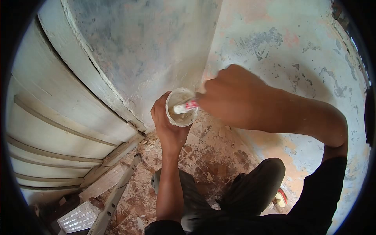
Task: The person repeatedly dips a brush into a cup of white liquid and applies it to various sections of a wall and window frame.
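Two bare hands in view, both occupied, seen from above by the head camera. Left hand [167, 124] is wrapped around a small round container [181, 106], fingers curled about its left side and under it, holding it upright with the open mouth facing the camera; pale paste coats the inside walls. Right hand [229, 96] is closed in a fist around a tool [185, 106] with a red-and-white marked shaft; the hand is motion-blurred. The tool's pale end sits inside the container, lying across its mouth from the right rim. What kind of tool cannot be told, as the working end is smeared with the same pale material. Container is held just in front of a wall corner [207, 51] with patchy, scraped grey and pink plaster. A white panelled door [51, 125] stands at left. Below, the floor [211, 152] is littered with plaster flakes and debris; an aluminium bar [113, 199] lies diagonally near the door base. Person's knees in dark trousers [254, 188] show beneath the arms.
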`<action>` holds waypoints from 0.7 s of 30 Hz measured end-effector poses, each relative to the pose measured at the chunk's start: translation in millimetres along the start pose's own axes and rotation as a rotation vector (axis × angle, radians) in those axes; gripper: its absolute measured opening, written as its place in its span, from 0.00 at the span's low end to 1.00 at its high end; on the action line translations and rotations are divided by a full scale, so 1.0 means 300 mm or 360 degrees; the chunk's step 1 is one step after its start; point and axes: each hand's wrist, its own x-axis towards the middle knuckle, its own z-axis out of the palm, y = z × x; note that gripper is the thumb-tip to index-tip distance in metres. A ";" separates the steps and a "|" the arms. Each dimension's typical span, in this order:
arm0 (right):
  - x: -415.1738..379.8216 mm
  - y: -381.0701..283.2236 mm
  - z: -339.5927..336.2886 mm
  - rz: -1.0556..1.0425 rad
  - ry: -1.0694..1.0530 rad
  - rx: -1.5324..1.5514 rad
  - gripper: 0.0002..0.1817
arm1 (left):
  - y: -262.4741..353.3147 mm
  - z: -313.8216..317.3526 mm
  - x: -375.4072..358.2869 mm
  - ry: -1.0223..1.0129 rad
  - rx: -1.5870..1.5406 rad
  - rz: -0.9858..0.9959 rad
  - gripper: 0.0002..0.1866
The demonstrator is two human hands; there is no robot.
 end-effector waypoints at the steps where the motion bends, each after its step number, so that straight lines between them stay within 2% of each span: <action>1: 0.032 -0.008 -0.010 0.0037 -0.0139 -0.0029 0.06 | 0.011 -0.002 0.001 -0.0002 0.0084 0.0023 0.46; 3: 0.083 -0.020 -0.035 0.0104 -0.0409 -0.0086 0.06 | 0.011 -0.004 0.001 -0.0018 0.0068 -0.0032 0.46; 6: 0.024 0.050 0.014 0.0188 0.0014 0.0173 0.07 | -0.004 -0.004 -0.001 0.0058 -0.0175 -0.0150 0.44; 9: -0.023 0.142 0.112 0.0085 0.0370 0.0840 0.09 | -0.027 0.004 -0.001 0.0089 -0.0417 -0.0262 0.44; 12: -0.081 0.132 0.056 0.0958 -0.0535 0.1973 0.15 | -0.034 0.008 0.001 0.0077 -0.0570 -0.0317 0.45; 15: -0.144 0.123 0.132 0.1119 -0.0619 0.2409 0.19 | -0.034 0.014 0.001 0.0043 -0.0568 -0.0268 0.45; 18: -0.210 0.106 0.233 0.1117 -0.0499 0.3027 0.19 | -0.032 0.016 0.002 -0.0013 -0.0503 -0.0230 0.45; 21: -0.245 0.065 0.282 0.1162 -0.0405 0.3309 0.21 | -0.032 0.031 0.004 -0.0007 -0.0506 -0.0245 0.44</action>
